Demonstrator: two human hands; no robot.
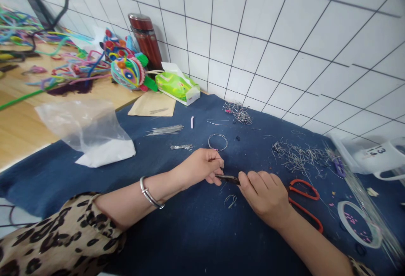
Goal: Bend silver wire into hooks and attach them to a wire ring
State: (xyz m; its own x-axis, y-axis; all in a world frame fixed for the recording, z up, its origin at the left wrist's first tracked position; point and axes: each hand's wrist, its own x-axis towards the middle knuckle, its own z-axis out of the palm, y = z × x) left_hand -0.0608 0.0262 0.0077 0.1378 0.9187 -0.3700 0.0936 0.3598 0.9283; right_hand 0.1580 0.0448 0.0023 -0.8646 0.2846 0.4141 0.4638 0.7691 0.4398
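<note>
My left hand (205, 166) is closed, pinching a thin wire between thumb and fingers. A round wire loop (218, 135) shows just above its knuckles, with a hint of pink where it meets the hand. My right hand (264, 196) is closed around dark-jawed pliers (229, 178), whose narrow tip touches the wire by my left fingertips. Orange-red looped handles (305, 189) show to the right of that hand; whether they belong to the pliers is hidden. Small curled wire scraps (230, 201) lie below the pliers on the dark blue cloth (190, 234).
Straight wire bundles (166, 130) lie left of the loop. Tangled wires (299, 156) sit right and at the back. A round lid with pink beads (359, 225) and a white cup (376, 155) stand right. Plastic bag (91, 136), tissue pack (177, 86), and red flask (146, 41) are left.
</note>
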